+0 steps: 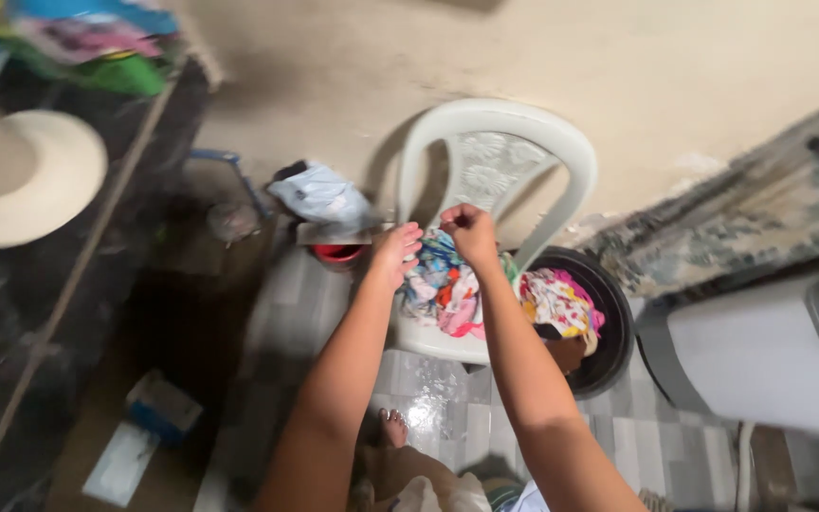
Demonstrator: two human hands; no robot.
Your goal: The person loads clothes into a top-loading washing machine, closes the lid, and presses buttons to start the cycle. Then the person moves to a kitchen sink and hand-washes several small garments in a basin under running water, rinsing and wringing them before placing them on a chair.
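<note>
Head view, looking steeply down: we see a heap of bright, patterned clothes (443,284) piled on the seat of a white plastic chair (495,152), and both bare hands are at work right over it. Our right hand (469,230) is balled into a fist just above the pile, fingers closed on what looks like a pinch of the cloth, though the blur keeps us from seeing exactly which piece it has. Our left hand (398,248) sits at the left edge of the heap with the fingers (411,237) loosely spread and open, touching or nearly touching the fabric, as if steadying the pile while the other hand lifts (the arms reach out side by side, so both meet over the seat).

The chair seems to serve as a raised surface, keeping the clothes off the wet, shiny tiled floor (447,408) and within easy reach. Just beside it on the right stands a dark round basin (609,322) with more colourful garments (561,303) draped in it, near enough that a piece could pass between the two without a step. On the chair's left a small red bucket (338,253) sits on the floor, with a pale blue bundle of cloth (319,194) above it. A white machine with a rounded body (760,351) stands at the far right, well apart from the hands. One bare foot (392,427) shows below, planted close to the chair.
</note>
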